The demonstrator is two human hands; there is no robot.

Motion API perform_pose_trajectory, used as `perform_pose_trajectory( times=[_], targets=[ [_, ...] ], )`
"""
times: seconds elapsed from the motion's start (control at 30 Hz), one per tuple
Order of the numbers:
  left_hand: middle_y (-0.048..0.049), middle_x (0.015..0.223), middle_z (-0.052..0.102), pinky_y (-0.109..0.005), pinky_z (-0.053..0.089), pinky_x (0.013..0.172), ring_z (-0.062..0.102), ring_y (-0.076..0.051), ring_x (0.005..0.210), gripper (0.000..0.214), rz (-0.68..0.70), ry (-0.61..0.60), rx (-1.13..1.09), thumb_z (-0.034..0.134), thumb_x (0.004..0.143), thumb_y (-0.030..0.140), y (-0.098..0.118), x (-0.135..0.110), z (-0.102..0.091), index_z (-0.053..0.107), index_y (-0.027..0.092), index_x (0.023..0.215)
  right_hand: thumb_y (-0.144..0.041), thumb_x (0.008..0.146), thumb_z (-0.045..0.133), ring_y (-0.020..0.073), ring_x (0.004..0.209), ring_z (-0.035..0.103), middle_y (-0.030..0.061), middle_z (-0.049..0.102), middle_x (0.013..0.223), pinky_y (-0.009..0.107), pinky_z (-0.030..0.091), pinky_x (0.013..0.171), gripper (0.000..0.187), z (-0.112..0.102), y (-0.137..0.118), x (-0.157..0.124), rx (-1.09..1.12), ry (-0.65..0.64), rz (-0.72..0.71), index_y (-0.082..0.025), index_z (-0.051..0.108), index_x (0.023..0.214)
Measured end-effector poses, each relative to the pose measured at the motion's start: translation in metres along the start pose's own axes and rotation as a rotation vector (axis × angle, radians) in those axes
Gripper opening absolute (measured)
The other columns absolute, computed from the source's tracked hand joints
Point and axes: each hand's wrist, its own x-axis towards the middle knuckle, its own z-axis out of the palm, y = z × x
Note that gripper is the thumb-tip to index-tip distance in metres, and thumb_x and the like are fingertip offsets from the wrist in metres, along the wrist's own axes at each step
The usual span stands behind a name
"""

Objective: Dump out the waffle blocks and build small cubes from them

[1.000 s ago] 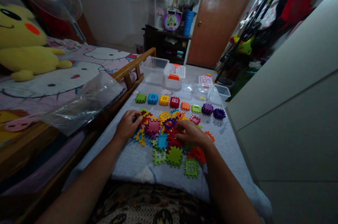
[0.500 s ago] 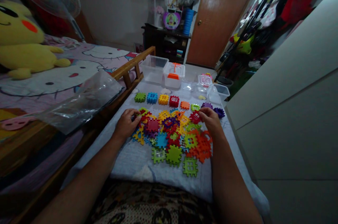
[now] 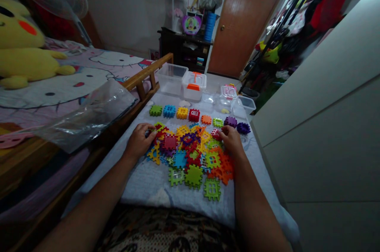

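A loose pile of colourful plastic building tiles with notched edges lies before me; a blue tile and a plain green tile are among them. My right hand pinches a red building tile at the pile's far right side, its fingers covering part of it. At the left edge of the pile, my left hand has its fingers curled in beside a yellow-green tile and red pieces. What its fingertips grip is hidden. Behind the pile runs a row of tiles sorted by colour, from a green stack to a purple one.
Clear plastic boxes, one an open box and one an orange-latched box, stand at the table's far end. A wooden bed rail borders the left side, with a plastic bag over it. A white cabinet flanks the right.
The red tile in my right hand has turned and moved slightly down and left, its face less visible. My left hand stays nearly in place. The whole view has shifted slightly.
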Motion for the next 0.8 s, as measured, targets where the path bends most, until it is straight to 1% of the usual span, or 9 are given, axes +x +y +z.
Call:
perform_pose_trajectory(
  times=[0.1, 0.17, 0.23, 0.43, 0.67, 0.8],
  targets=[
    [-0.0078, 0.104, 0.064, -0.04, 0.048, 0.098, 0.06, -0.026, 0.105, 0.027, -0.012, -0.012, 0.0, 0.052, 0.083, 0.043, 0.002, 0.0, -0.001, 0.065, 0.021, 0.091, -0.043, 0.078, 0.065, 0.0234, 0.091, 0.061, 0.0103, 0.066, 0.1, 0.034, 0.046, 0.083, 0.038, -0.006, 0.0, -0.004, -0.147, -0.115, -0.103, -0.016, 0.069, 0.105],
    [-0.0079, 0.104, 0.064, -0.04, 0.048, 0.098, 0.06, -0.026, 0.104, 0.027, -0.02, -0.028, -0.002, 0.052, 0.084, 0.043, 0.004, 0.0, -0.002, 0.065, 0.02, 0.091, -0.043, 0.077, 0.068, 0.0246, 0.098, 0.059, 0.0115, 0.064, 0.107, 0.034, 0.045, 0.089, 0.045, -0.007, -0.001, -0.006, -0.214, -0.143, -0.132, -0.016, 0.068, 0.113],
    [-0.0077, 0.103, 0.064, -0.04, 0.049, 0.096, 0.06, -0.025, 0.102, 0.028, -0.025, -0.049, -0.009, 0.051, 0.084, 0.043, 0.005, 0.0, -0.002, 0.065, 0.02, 0.091, -0.041, 0.077, 0.068, 0.025, 0.101, 0.058, 0.0121, 0.063, 0.11, 0.034, 0.044, 0.091, 0.048, -0.006, -0.003, -0.007, -0.264, -0.143, -0.129, -0.015, 0.068, 0.117],
    [-0.0076, 0.101, 0.064, -0.039, 0.049, 0.093, 0.06, -0.025, 0.099, 0.028, -0.04, -0.06, -0.021, 0.051, 0.083, 0.044, 0.007, 0.0, -0.003, 0.064, 0.021, 0.089, -0.042, 0.08, 0.064, 0.0236, 0.093, 0.058, 0.0114, 0.064, 0.101, 0.032, 0.042, 0.086, 0.042, 0.0, -0.011, -0.003, -0.336, -0.126, -0.081, -0.015, 0.071, 0.112],
    [-0.0073, 0.102, 0.064, -0.039, 0.049, 0.093, 0.06, -0.024, 0.1, 0.027, -0.038, -0.055, -0.024, 0.051, 0.083, 0.044, 0.005, 0.0, -0.002, 0.064, 0.021, 0.09, -0.044, 0.078, 0.065, 0.0233, 0.091, 0.056, 0.012, 0.063, 0.102, 0.032, 0.041, 0.083, 0.045, 0.002, -0.016, -0.001, -0.404, -0.134, -0.045, -0.015, 0.071, 0.11],
    [-0.007, 0.102, 0.064, -0.039, 0.049, 0.094, 0.06, -0.024, 0.101, 0.026, -0.03, -0.051, -0.024, 0.052, 0.083, 0.043, 0.003, 0.0, 0.0, 0.064, 0.021, 0.09, -0.04, 0.077, 0.064, 0.0226, 0.089, 0.055, 0.011, 0.063, 0.098, 0.031, 0.041, 0.081, 0.037, 0.004, -0.02, -0.001, -0.418, -0.122, -0.035, -0.015, 0.071, 0.103]
  ],
)
